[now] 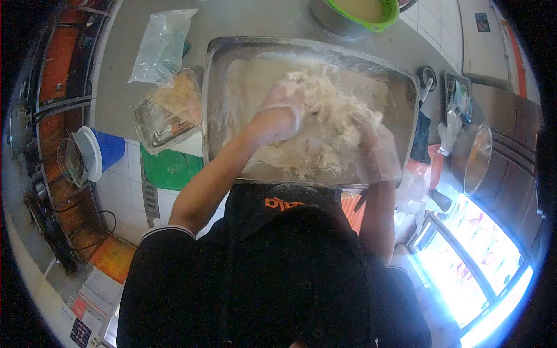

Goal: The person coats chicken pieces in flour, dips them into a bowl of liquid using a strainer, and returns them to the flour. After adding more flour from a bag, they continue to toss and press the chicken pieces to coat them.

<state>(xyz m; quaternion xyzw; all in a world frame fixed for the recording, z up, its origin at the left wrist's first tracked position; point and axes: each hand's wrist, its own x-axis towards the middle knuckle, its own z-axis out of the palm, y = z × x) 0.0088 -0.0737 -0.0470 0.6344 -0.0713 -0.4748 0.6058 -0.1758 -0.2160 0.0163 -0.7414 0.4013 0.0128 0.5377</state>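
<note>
A wide metal tray (216, 110) holds loose white flour and a heap of flour-coated pieces (331, 104); what is under the coating cannot be made out. My left hand (284, 110), in a clear plastic glove, is closed on the left side of the heap. At the right side, my right hand (376, 151), also gloved, is closed around more of the floury pieces. Its fingers are partly buried and blurred.
Left of the tray are a clear plastic container (165, 119) with crumbly remains and a plastic bag (164, 46). A bowl with a green strainer (371, 22) stands behind. A blue bucket (110, 149) is farther left; a lit glass-front fridge (464, 261) is at lower right.
</note>
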